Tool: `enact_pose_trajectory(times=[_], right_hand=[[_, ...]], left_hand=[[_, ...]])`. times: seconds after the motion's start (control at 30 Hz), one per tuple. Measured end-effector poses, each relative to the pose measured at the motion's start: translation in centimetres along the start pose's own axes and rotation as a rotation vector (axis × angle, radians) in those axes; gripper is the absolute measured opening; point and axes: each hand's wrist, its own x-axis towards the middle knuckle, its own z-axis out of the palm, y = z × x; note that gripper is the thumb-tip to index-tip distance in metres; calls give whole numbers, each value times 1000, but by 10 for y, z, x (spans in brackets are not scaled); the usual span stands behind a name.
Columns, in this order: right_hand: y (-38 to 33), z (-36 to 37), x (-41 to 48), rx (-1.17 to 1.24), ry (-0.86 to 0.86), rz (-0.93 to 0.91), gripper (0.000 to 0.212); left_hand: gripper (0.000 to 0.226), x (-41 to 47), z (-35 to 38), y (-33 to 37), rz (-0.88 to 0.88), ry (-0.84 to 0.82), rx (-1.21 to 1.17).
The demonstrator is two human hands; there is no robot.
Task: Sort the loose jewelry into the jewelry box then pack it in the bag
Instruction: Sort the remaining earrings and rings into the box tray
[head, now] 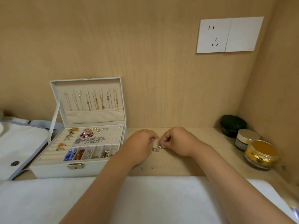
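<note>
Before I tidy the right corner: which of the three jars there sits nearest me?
The gold-lidded jar, at the front; the silver-lidded jar and dark green container stand behind it.

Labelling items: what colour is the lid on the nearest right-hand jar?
Golden yellow; the jar lid shows best in the head view.

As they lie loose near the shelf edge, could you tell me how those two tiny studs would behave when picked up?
The studs look light, so a nudge would probably skitter them along the smooth shelf. Being so thin, they likely need a fingertip pinch.
</note>
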Motion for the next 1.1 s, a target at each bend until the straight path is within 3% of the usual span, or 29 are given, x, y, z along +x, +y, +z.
enact_pose_trajectory(times=[0.13,0.3,0.6,0.7,0.87,1.1], right_hand=[[-4,-6,-3,196,53,-28,12],[-22,-12,-9,573,28,-22,10],[-41,-4,-10,723,-48,-15,17],[-37,0,-6,632,-14,-11,14],[-28,4,-3,167,97,-20,12],[-48,21,1,-185,5,-172,19]], left_hand=[[28,-7,-6,6,-18,59,-77],[25,-19,-24,13,-5,211,113],[12,-25,-40,4,-26,272,29],[9,-25,-41,0,-52,249,71],[9,-24,-44,-8,-110,257,77],[4,-25,-44,-10,-114,220,80]])
